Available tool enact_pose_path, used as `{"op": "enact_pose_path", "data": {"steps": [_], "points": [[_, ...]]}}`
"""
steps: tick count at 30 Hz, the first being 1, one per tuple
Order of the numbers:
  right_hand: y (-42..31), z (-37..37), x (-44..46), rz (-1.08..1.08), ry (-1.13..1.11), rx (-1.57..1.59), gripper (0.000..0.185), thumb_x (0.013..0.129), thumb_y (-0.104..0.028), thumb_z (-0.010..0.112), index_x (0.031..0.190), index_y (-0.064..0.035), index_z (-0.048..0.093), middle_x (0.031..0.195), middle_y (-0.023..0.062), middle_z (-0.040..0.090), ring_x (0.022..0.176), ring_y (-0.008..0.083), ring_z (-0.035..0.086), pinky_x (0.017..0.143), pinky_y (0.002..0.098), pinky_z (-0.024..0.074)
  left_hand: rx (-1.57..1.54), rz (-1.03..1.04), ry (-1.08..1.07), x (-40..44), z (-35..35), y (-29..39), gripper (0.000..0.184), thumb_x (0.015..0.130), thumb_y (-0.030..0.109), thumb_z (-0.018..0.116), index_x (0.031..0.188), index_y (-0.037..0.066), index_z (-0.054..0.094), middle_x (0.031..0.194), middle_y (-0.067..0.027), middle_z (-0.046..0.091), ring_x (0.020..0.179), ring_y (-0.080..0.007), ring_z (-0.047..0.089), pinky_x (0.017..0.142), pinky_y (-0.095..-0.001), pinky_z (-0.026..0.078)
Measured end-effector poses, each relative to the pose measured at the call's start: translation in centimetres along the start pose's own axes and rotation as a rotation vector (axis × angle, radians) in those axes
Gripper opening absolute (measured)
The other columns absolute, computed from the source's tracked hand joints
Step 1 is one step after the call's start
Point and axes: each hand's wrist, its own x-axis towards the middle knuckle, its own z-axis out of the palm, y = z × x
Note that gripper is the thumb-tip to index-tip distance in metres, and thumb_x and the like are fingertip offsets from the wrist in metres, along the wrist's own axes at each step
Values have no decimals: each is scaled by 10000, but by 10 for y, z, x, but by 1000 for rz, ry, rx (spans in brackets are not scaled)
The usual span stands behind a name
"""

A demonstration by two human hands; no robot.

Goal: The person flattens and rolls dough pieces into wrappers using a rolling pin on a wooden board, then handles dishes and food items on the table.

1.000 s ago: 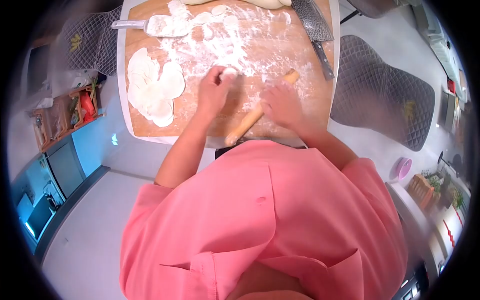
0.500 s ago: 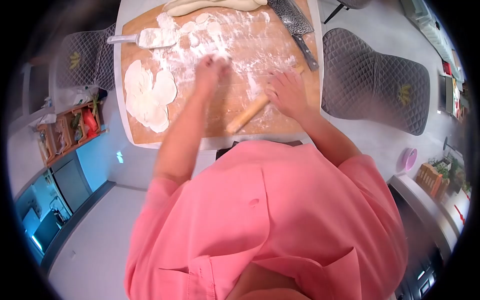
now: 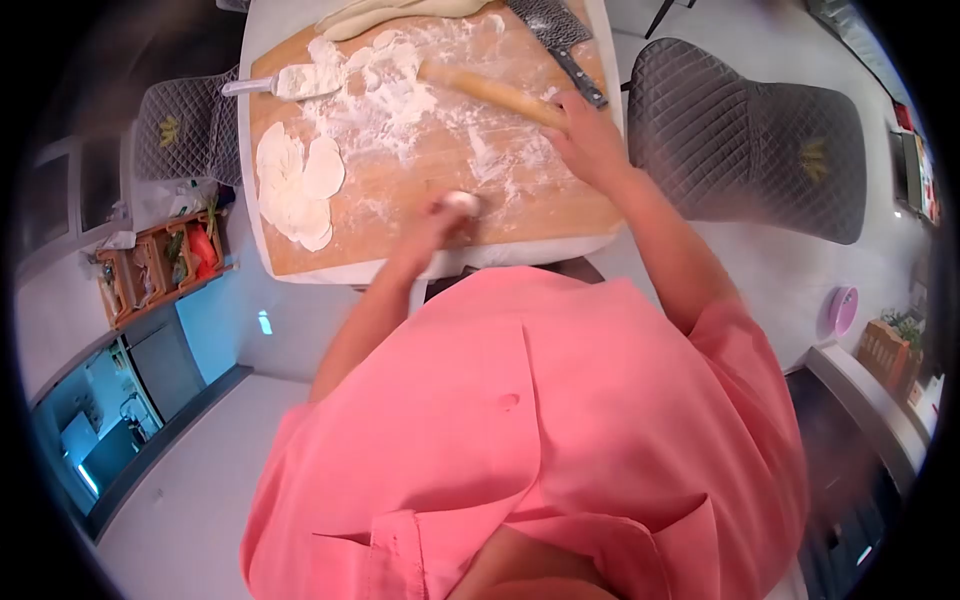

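Quilted grey chairs (image 3: 695, 130) stand on a pale floor (image 3: 760, 270), bluish light (image 3: 212, 338) glowing at left

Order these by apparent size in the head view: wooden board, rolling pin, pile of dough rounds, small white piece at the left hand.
1. Wooden board
2. Pile of dough rounds
3. Rolling pin, longer than the pile but much thinner
4. Small white piece at the left hand, blurred but plainly smallest

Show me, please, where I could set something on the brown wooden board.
Free, lightly floured: between overlapping white dough rounds and the left hand; between that hand and the near right corner. Crowded: far side, with pale dough roll, silver scoop, black-handled cleaver.
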Motion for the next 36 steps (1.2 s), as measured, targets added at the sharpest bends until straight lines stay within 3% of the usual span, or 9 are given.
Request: {"op": "enact_pose_path", "data": {"steps": [4,6,13,15,23,25,30,33,36], "points": [[6,24,-10,191,92,452,433,848,-208,680,1189,-3,508,1117,193,619,1049,350,603,894,412,463,30,63,-439,43,72,-9,224,914,148,617,1115,48,618,973,-63,677,846,-141,637,745,-289,524],[6,36,-15,217,142,570,450,837,-261,693,1164,3,532,1110,225,633,1038,383,610,882,429,468,-51,-206,-320,62,77,-6,219,895,162,638,1090,65,619,905,-54,674,809,-141,628,715,-292,516],[-14,24,-53,338,204,587,460,814,-226,710,1161,28,548,975,179,664,920,256,659,803,338,500,-128,264,1,49,-143,16,251,944,120,565,1160,-7,571,1139,-143,660,1085,-204,630,916,-318,508],[-22,9,-59,548,-268,605,366,791,-174,724,1073,27,604,831,144,666,777,207,668,699,304,514,95,209,-102,17,-177,2,240,948,123,555,1154,2,573,1124,-133,664,1108,-209,622,926,-306,505],[-36,49,-34,513,-819,1014,277,764,-118,687,989,40,650,748,90,653,663,174,609,594,307,477,-176,26,-209,-18,-198,-69,235,947,148,563,1141,22,607,1159,-97,656,1073,-178,628,943,-290,494],[-52,90,-2,163,-726,537,296,788,-163,705,1023,10,659,814,98,680,700,181,616,615,309,479,-205,21,-198,-15,-199,-77,238,950,148,559,1147,23,607,1161,-98,656,1078,-180,628,947,-293,493],[-100,88,48,377,-157,1052,250,838,-198,662,997,-5,660,968,94,683,849,134,646,630,285,480,-204,8,-169,-32,-186,-60,247,955,145,553,1160,15,601,1162,-105,656,1104,-191,623,958,-301,493],[-76,33,34,382,-309,1078,232,845,-177,653,973,15,674,977,105,695,861,141,662,651,269,504,-121,-112,-46,-40,-160,-29,261,954,147,564,1168,0,587,1163,-113,655,1098,-199,630,930,-294,517],[-41,26,9,237,-577,760,301,812,-218,714,982,28,687,849,95,709,754,166,682,662,301,549,75,38,-607,15,-135,-63,361,901,263,624,1174,26,606,1092,-81,638,950,-202,627,849,-365,506]]}}
